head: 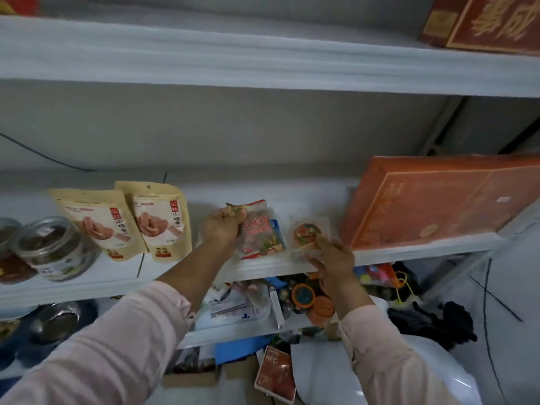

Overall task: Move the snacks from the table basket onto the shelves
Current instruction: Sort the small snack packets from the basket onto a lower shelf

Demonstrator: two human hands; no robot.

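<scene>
Two pink sleeves [96, 346] come in from the bottom edge and reach up to a white shelf [181, 276] in the middle of the rack. The left hand [222, 226] has a closed grip on the top edge of a packet [257, 233], which is clear with red print. The packet stands tilted on this shelf, with its lower edge near the front rim. A blue packet [279, 229] shows just behind it. The right hand [333, 258] holds a clear pack [306, 236] with a round orange snack inside. Its grip pinches the pack at the lower right corner. The pack is at the front rim of the same shelf, just beside the packet, but I cannot tell if it rests fully on the board. To the left on the shelf stand two beige pouches [128, 223], one overlapping the other, and further left are clear jars [52, 249] with dark contents. To the right lies an orange box [423, 206], close to the clear pack. An upper shelf [233, 62] carries a red box [482, 21] with gold characters at its right end. A lower shelf [233, 334] under the hands is crowded with mixed small things, among them orange lids [321, 308].
</scene>
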